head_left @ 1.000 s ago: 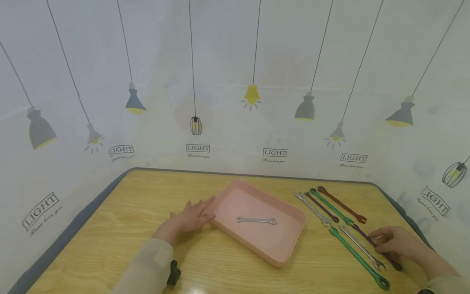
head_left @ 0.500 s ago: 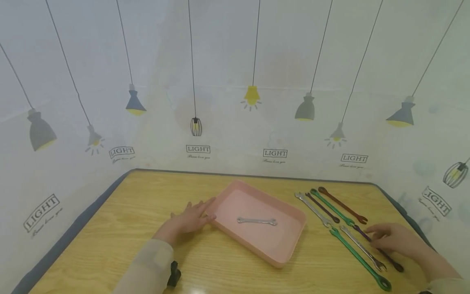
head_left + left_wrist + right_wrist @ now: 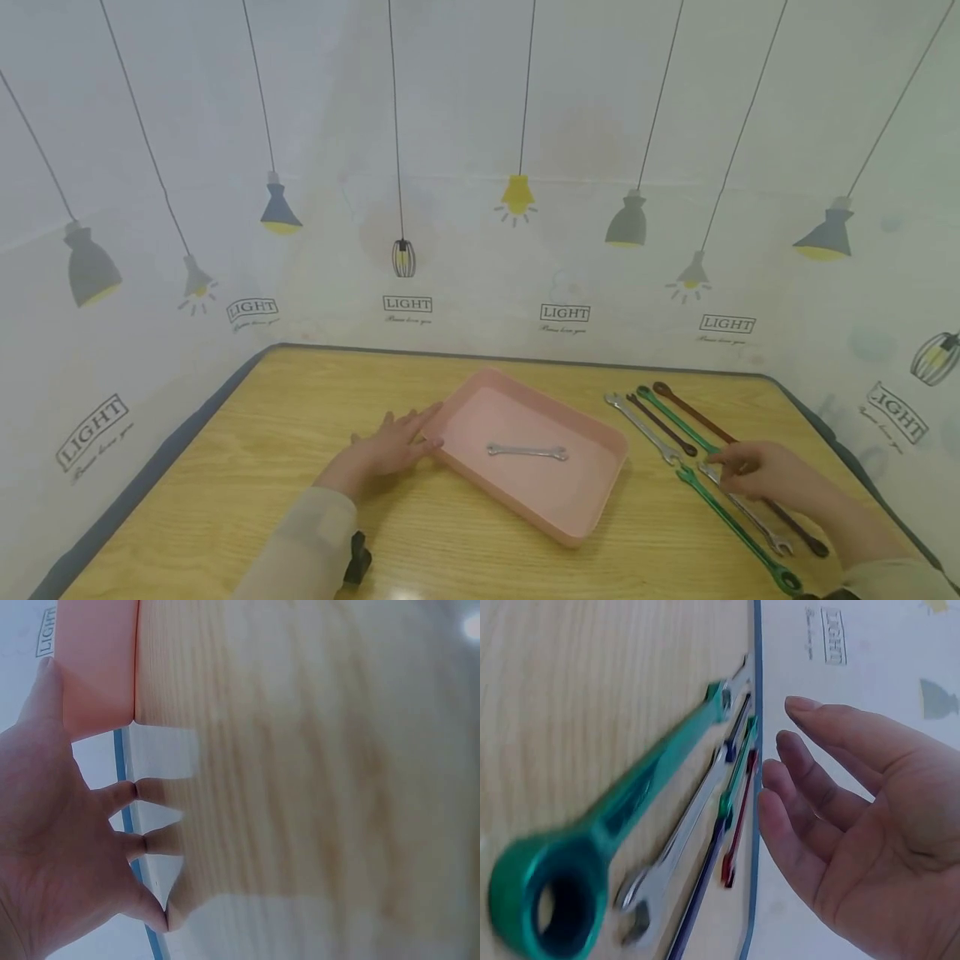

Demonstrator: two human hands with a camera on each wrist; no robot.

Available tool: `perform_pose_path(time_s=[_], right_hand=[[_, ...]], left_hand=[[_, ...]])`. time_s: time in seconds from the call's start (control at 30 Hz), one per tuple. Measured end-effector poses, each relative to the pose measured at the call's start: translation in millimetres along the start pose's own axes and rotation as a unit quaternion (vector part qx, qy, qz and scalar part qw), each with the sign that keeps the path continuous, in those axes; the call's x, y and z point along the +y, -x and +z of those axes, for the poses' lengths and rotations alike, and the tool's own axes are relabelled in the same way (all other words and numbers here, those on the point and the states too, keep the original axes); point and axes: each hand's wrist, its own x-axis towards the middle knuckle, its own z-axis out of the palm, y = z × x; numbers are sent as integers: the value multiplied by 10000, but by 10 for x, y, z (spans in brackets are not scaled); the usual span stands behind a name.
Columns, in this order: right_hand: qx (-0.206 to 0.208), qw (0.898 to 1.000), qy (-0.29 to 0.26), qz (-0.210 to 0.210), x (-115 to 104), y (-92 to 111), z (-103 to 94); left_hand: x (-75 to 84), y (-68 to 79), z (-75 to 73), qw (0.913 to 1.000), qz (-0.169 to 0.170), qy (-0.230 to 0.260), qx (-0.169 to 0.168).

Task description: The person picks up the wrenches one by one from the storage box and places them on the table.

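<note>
Fingers spread, my left hand (image 3: 386, 450) touches the left end of a pink tray (image 3: 510, 492); in the left wrist view the hand (image 3: 60, 832) has its thumb against the tray wall (image 3: 96, 667). A small silver wrench (image 3: 528, 452) lies in the tray. My right hand (image 3: 780, 482) hovers over the wrenches at the right, fingers loosely bent. Nothing is held by the right hand (image 3: 870, 817) in its wrist view. Below it lie a green ratchet wrench (image 3: 731, 525), a silver wrench (image 3: 757, 521) and a purple wrench (image 3: 798, 529), partly hidden in the head view.
Behind them lie another silver wrench (image 3: 643, 427), a dark wrench (image 3: 662, 423), a green wrench (image 3: 678, 417) and a red wrench (image 3: 693, 412). The wooden table (image 3: 225, 500) meets a fabric wall (image 3: 465, 325) with printed lamps at the back and sides.
My right hand has moved left and slightly farther away from beside the purple wrench to above the silver one. The left hand stays at the tray.
</note>
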Motion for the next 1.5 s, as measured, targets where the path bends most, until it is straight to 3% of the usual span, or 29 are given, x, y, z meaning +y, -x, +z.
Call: perform_pose_path(time_s=[0.67,1.03,1.3,1.5], right_hand=[[-109,9986,41,-507,-574,-381,312],[-154,9991,104,-377,-932,-672,466],[-196,9955,289,-884,-1174,-887,636],[-267,9957,295,-837,-1275,-1079,780]], left_hand=[[11,-51,-14,10000,32,-61,-11],[1,-26,-32,10000,37,-53,27],[-5,7,-18,10000,-7,1,8],[-1,13,-18,10000,-8,3,2]])
